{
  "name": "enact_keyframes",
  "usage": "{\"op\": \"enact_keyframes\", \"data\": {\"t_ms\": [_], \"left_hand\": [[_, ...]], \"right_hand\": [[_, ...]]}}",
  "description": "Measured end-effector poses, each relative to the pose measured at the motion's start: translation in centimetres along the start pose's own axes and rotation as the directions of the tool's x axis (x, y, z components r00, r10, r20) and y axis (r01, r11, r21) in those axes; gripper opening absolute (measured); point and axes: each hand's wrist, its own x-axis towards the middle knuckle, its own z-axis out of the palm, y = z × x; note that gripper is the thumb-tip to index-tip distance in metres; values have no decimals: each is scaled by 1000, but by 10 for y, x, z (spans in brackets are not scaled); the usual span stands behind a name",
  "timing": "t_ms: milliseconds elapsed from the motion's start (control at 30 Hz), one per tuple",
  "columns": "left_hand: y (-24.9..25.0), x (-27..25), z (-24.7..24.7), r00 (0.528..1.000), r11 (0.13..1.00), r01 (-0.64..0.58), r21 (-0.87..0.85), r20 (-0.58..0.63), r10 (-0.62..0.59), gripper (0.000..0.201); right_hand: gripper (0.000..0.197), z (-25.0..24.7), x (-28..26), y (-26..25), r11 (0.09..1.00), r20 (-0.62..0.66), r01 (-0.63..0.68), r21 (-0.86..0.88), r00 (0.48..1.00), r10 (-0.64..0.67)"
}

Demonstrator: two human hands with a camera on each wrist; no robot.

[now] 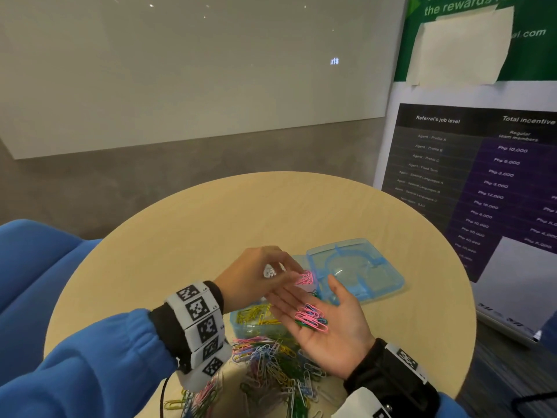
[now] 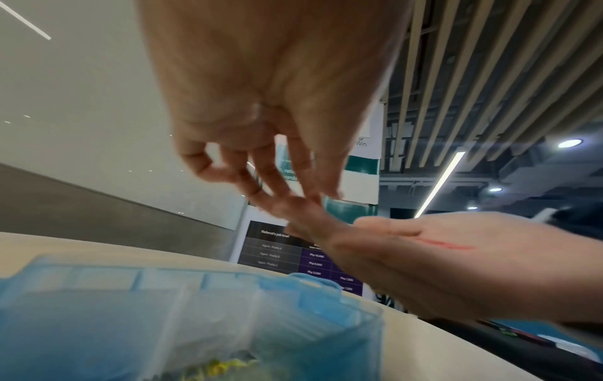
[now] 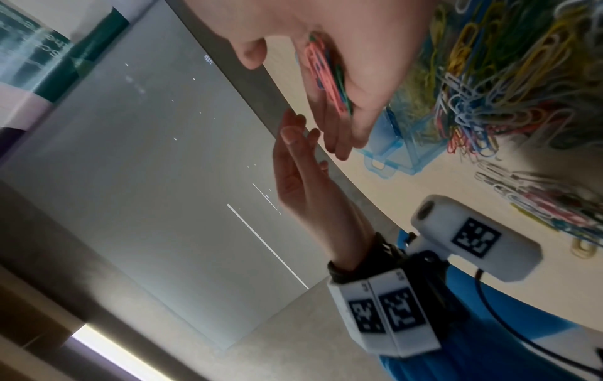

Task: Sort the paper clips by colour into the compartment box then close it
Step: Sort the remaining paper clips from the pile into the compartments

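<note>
Right hand (image 1: 328, 324) lies flat and palm-up, cradling pink clips (image 1: 310, 316); left hand (image 1: 256, 274), fingers relaxed and holding nothing, hovers over the blue compartment box (image 1: 250, 322). Mixed clips (image 1: 271, 366) crowd the near counter (image 1: 196, 224), a poster (image 1: 470, 182) standing far right.

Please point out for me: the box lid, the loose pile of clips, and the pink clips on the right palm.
Lid (image 1: 370, 267): head view, its middle.
Pile (image 1: 271, 366): head view, its middle.
Pink clips (image 1: 310, 318): head view, middle of bunch.
</note>
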Motion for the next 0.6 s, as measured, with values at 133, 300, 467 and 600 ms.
{"op": "enact_keyframes", "data": {"t_ms": [133, 300, 467, 600], "left_hand": [[9, -16, 7, 976, 981, -194, 16, 105, 191, 23], [8, -24, 13, 970, 951, -228, 208, 131, 204, 37], [14, -24, 13, 971, 958, -229, 173, 111, 212, 28], [17, -22, 9, 989, 993, -119, -8, 82, 119, 12]], "right_hand": [[79, -1, 1, 1, 1000, 37, -3, 20, 999, 2], [82, 1, -1, 2, 999, 94, -15, 48, 995, 11], [81, 0, -1, 3, 998, 80, -12, 69, 997, 7], [77, 0, -1, 4, 999, 64, 20, 34, 998, -22]]}}
